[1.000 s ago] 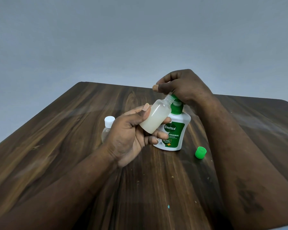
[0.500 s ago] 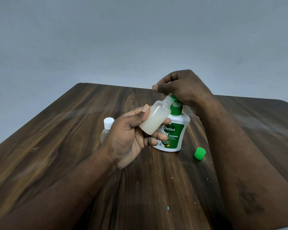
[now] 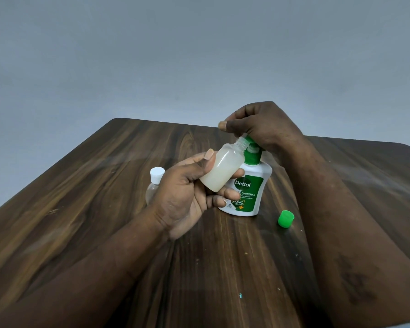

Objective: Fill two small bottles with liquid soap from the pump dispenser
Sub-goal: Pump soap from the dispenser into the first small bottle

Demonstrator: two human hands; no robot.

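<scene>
Head | left hand fingers wrap small bottle | mouth at pump dispenser

Left hand curled, gripping; right hand curled above.

"Dettol", "ORIGINAL" and "99.99%" on the green label of the pump dispenser

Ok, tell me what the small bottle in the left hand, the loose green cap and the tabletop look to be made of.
Small bottle: likely translucent, frosted plastic; pale liquid shows through its wall and the neck has moulded threads. Green cap: opaque plastic, smooth with a slight sheen. Tabletop: dark wood grain, satin; solid wood or laminate cannot be told.
</scene>
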